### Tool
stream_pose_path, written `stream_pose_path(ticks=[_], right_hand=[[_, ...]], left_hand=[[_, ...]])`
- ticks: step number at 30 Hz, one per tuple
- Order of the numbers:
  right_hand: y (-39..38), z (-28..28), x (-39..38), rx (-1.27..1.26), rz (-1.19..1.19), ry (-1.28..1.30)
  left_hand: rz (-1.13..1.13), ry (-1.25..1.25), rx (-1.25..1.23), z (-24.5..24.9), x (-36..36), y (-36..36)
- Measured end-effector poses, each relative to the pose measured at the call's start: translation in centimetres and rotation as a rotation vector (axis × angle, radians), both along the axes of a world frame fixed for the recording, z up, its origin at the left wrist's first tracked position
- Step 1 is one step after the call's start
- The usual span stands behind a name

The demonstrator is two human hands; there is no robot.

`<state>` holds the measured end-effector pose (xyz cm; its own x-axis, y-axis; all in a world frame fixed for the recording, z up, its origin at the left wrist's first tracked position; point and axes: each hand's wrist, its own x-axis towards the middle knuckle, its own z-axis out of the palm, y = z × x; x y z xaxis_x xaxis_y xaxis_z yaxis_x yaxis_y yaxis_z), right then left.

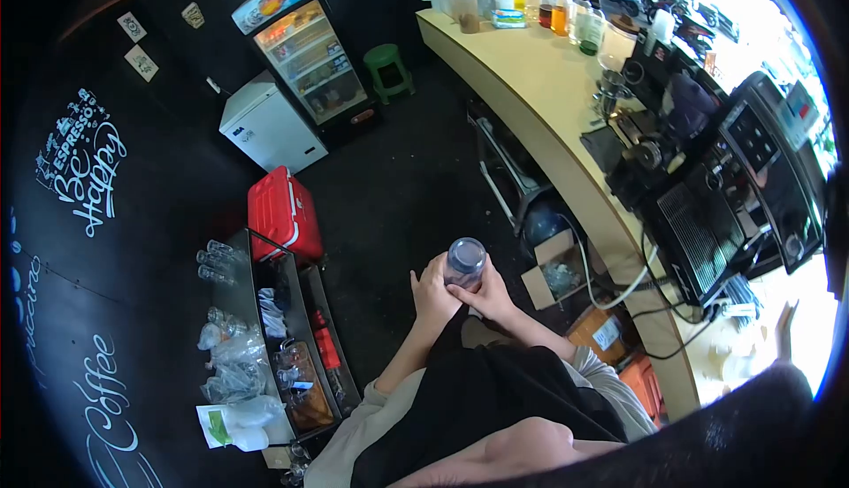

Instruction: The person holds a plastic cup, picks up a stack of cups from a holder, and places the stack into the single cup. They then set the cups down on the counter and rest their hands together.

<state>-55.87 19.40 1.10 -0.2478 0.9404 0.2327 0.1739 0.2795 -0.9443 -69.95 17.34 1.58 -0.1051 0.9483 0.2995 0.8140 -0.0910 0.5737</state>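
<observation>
In front of my body, a clear drinking glass (pixel 466 261) is held between both hands, its round end facing up toward me. The fingers of my left hand (pixel 433 292) wrap round its left side. My right hand (pixel 488 295) closes on the lower right side, with the thumb lying across the front of the glass. Dark floor lies below the hands.
To the right runs a curved counter (pixel 522 90) with an espresso machine (pixel 716 196) and several bottles (pixel 560 15). An open cardboard box (pixel 555 271) stands below it. At left are a shelf unit (pixel 296 311), a red cooler (pixel 285 214), a white chest freezer (pixel 272 125) and a display fridge (pixel 314 59).
</observation>
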Motion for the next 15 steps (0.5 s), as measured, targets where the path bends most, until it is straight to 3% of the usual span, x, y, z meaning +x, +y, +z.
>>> stream_pose_path(ticks=[15], right_hand=[[21.7,3.1,-8.0,0.083,0.040,-0.191]], left_hand=[[0.056,0.042,-0.024,1.9,-8.1,20.2]])
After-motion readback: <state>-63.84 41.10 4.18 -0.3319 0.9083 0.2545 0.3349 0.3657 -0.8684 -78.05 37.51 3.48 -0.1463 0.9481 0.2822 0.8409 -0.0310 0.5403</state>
